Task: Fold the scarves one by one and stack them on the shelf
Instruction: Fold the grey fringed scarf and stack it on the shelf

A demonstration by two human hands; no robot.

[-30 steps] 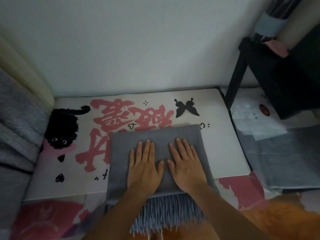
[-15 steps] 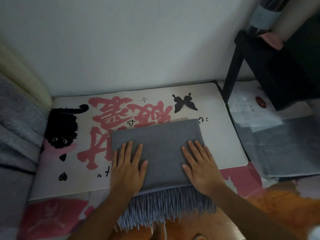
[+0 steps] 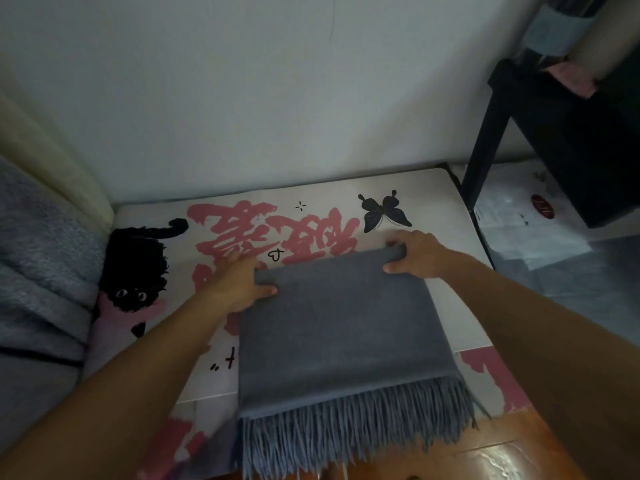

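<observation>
Nearest to the person, the fringe (image 3: 349,424) of the grey scarf (image 3: 343,327) hangs over the near edge of the printed mat (image 3: 446,216) and reaches above the glossy orange floor (image 3: 512,459). The scarf is already folded into a thick rectangle and lies on the right half of the mat, well apart from the black cat print (image 3: 136,268) on the left. Its long axis runs from near to far, with the fringed end pointing toward the person and the folded end pointing toward the wall (image 3: 277,98), a little below the butterfly print (image 3: 382,214). At this far end both hands hold the corners: the left hand (image 3: 239,282) pinches the far left corner, thumb on top and fingers seemingly underneath, and the right hand (image 3: 415,254) grips the far right corner in the same way, so neither hand is spread flat. The step in hand seems to be one more fold of this scarf, probably bringing the far end over toward the fringe to halve the length. The next move calls for lifting both corners together and evenly, so the layers do not slide apart, and for laying the edge straight before pressing it. Farther right, behind the mat, stands a dark shelf frame (image 3: 485,140), which may be the place for stacking, but this cannot be told with certainty
</observation>
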